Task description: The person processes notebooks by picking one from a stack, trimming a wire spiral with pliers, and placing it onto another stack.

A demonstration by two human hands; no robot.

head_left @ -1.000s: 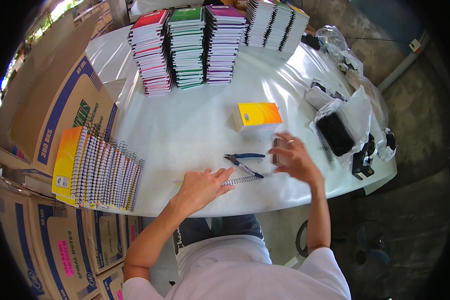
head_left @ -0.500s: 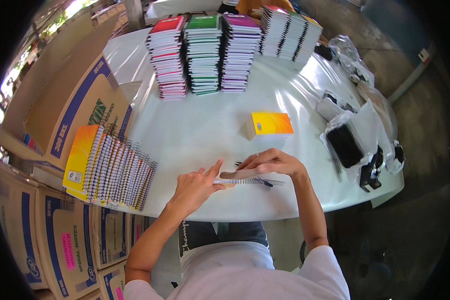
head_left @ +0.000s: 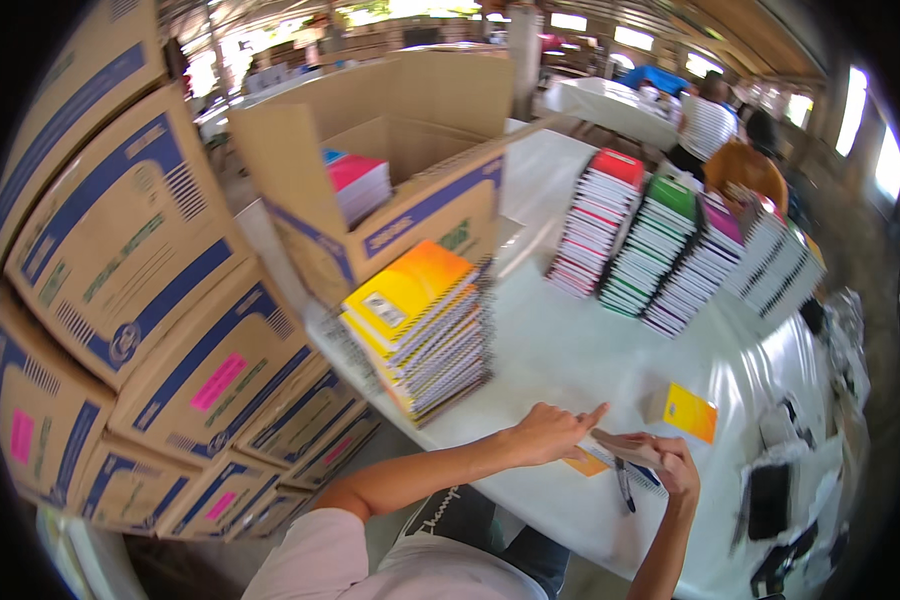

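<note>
In the lower middle of the table lies a small spiral notebook [head_left: 653, 480], partly hidden by my hands, with an orange patch [head_left: 587, 463] showing under my left hand. My left hand [head_left: 550, 435] is beside its left end, index finger stretched out and the other fingers partly bent. My right hand [head_left: 678, 468] is closed on a flat greyish-brown piece [head_left: 625, 446] above the notebook; its exact kind is unclear. A dark pen-like tool [head_left: 625, 487] lies across the coil. Just beyond my right hand stands a small block of yellow-orange notepads [head_left: 690, 412].
A stack of yellow spiral notebooks [head_left: 415, 325] stands left, before an open carton [head_left: 425, 215]. Tall red [head_left: 595, 225], green [head_left: 650, 245] and purple [head_left: 695, 265] notebook stacks stand at the back. Plastic packaging [head_left: 800, 490] lies right. Closed cartons [head_left: 120, 240] are piled left.
The view has swung to the left, showing more cartons and a person at the back. The notebook remains between my hands, and my right hand still grips the greyish-brown piece.
</note>
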